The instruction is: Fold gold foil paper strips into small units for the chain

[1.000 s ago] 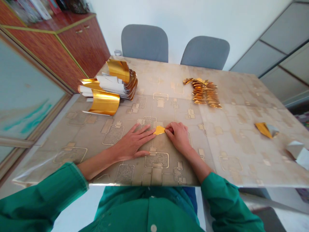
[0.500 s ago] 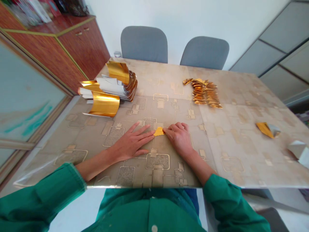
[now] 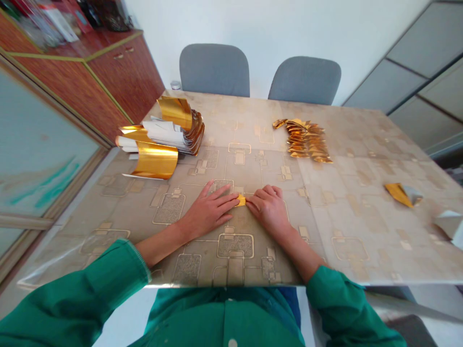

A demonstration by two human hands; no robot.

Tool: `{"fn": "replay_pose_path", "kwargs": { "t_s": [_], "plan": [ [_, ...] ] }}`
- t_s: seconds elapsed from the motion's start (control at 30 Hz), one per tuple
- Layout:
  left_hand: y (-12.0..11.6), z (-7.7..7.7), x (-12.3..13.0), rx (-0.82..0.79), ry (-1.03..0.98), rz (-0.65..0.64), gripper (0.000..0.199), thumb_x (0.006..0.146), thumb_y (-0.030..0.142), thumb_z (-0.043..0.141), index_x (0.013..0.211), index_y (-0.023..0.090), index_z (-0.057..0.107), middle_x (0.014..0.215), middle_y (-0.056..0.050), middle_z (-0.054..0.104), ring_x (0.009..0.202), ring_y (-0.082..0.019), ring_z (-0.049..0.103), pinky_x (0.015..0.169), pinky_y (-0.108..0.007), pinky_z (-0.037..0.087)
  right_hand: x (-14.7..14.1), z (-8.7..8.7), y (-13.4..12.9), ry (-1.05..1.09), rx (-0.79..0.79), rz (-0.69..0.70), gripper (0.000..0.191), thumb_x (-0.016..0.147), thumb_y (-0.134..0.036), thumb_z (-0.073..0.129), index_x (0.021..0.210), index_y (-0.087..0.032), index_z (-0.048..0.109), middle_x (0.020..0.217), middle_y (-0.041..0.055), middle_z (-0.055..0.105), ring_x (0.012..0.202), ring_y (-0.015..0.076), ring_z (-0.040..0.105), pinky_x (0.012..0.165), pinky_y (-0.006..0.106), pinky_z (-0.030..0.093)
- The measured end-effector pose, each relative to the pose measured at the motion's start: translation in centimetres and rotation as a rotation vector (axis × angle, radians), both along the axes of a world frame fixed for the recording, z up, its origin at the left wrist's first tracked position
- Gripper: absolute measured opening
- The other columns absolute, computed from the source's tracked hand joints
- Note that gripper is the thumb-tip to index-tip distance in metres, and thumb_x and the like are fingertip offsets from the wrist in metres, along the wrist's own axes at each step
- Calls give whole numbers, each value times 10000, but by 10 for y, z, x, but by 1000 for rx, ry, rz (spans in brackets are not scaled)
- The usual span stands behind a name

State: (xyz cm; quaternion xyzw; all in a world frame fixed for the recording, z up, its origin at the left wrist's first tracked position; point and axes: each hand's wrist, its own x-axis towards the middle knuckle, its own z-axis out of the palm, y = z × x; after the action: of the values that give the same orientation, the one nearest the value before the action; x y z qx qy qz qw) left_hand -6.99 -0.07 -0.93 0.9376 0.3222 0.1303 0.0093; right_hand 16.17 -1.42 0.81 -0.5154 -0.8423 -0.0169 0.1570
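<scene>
A small folded piece of gold paper (image 3: 241, 200) lies on the table between my hands, partly covered by fingers. My left hand (image 3: 211, 209) rests flat with its fingers spread, the fingertips over the paper's left end. At the paper's right end, my right hand (image 3: 268, 206) is closed, pinching the edge between thumb and fingers. Several curled gold sheets with white backs (image 3: 157, 159) lie at the back left, against a thick stack of gold-and-white sheets (image 3: 170, 132). Rows of folded gold pieces (image 3: 307, 140) stand at the back right.
The table (image 3: 347, 202) has a patterned, glossy cover. On its right lie a gold and silver scrap (image 3: 402, 193) and a whitish paper piece (image 3: 450, 225). Two grey chairs (image 3: 214, 70) stand beyond the far edge. A reddish wooden cabinet (image 3: 123, 72) borders the left back.
My left hand has slid rightward over the gold paper, covering more of it. My right hand has stayed nearly in place, still pinching the right end. The view has tilted slightly.
</scene>
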Motion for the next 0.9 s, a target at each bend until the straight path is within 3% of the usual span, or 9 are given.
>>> {"fn": "replay_pose_path", "kwargs": {
  "t_s": [0.3,0.6,0.9],
  "plan": [
    [13,4,2,-104,77,-89,539,1001,470,479,1481,232,417,1530,-89,436,1491,-287,263,1213,-591,13,-5,-2,0,56,-62,45,242,1005,-332,508,974,-228,724,896,50,687,908,209,518,872,344,321],
    [-5,1,-14,4,8,-43,403,1017,396,479,1394,263,531,1445,-38,549,1476,-257,307,1223,-571,-38,-6,-4,-1,75,-34,60,231,982,-334,556,888,-227,738,863,44,680,892,207,522,849,347,332],
    [-16,6,1,15,-21,61,374,996,281,475,1356,234,567,1395,-48,597,1419,-271,404,1219,-608,1,-22,-15,-1,176,-27,-118,240,943,-384,593,801,-202,655,840,54,660,868,225,531,840,364,336]
  ]
}}
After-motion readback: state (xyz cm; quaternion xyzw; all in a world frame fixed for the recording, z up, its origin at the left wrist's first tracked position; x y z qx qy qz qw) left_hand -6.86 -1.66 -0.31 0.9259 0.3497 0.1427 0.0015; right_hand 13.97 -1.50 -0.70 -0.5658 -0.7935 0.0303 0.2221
